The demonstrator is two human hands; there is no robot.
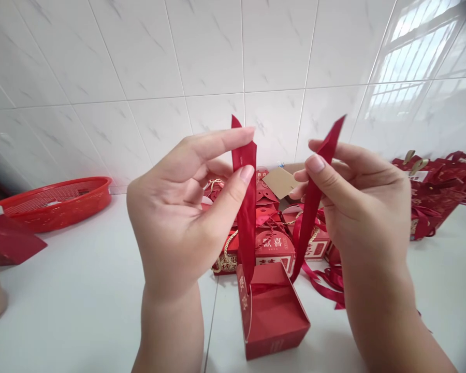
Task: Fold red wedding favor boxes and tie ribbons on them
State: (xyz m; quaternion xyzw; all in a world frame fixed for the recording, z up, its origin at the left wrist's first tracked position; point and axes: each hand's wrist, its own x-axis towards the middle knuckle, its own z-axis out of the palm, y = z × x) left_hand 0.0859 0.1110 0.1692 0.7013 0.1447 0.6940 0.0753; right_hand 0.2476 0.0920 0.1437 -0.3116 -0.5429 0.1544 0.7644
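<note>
A small red gift box (277, 316) stands on the white counter below my hands. A dark red ribbon (249, 223) runs through its upper part, and both ends rise out of it. My left hand (198, 202) pinches the left end between thumb and forefinger. The other end is between the thumb and fingers of my right hand (357, 197), held up at the right. Both ribbon tips stick up above my fingers. The two lengths spread apart in a V, with no knot showing between them.
Behind stand several decorated red boxes (274, 248) with gold cords and a tan card (280, 182). Loose ribbons (328, 285) lie to the right. Red bags (438, 191) line the far right. A red plastic basket (62, 207) sits at left, near a red packet (11, 241). A tiled wall (213, 52) closes the back.
</note>
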